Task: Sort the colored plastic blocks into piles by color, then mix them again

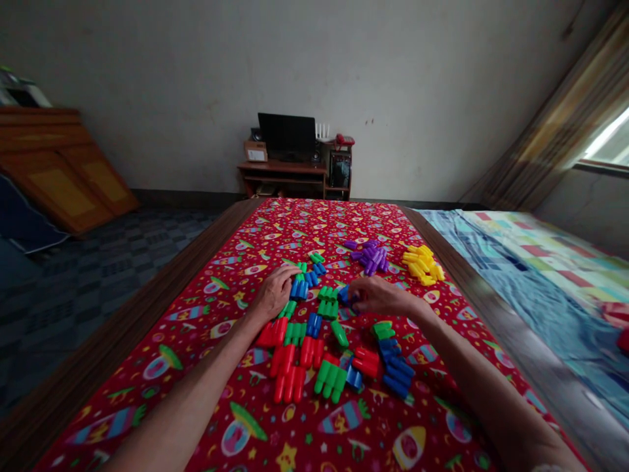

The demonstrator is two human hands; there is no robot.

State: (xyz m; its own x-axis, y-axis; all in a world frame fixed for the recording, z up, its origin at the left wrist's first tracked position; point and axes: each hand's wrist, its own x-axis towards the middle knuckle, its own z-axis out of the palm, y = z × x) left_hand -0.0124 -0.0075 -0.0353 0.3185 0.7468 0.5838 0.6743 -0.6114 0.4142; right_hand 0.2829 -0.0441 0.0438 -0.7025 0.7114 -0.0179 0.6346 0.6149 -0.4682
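Observation:
Several bullet-shaped plastic building blocks in green, blue and red lie in a loose pile between my hands. My left hand (pixel 276 290) rests at the pile's left edge with its fingers curled beside a blue block (pixel 299 290) and a green block (pixel 301 269); what is under the fingertips is hidden. On the other side, my right hand (pixel 377 295) pinches a blue block (pixel 345 295) just right of some green blocks (pixel 327 308). Closer to me lie red blocks (pixel 289 384), a green block (pixel 330 380) and a group of blue blocks (pixel 397 368).
Purple blocks (pixel 372 255) and yellow blocks (pixel 421 263) form separate heaps beyond my right hand. A red patterned cloth (pixel 191 400) covers the table. Past its far end stands a desk (pixel 282 172) with a monitor (pixel 287 136). A bed (pixel 491 288) is on the right.

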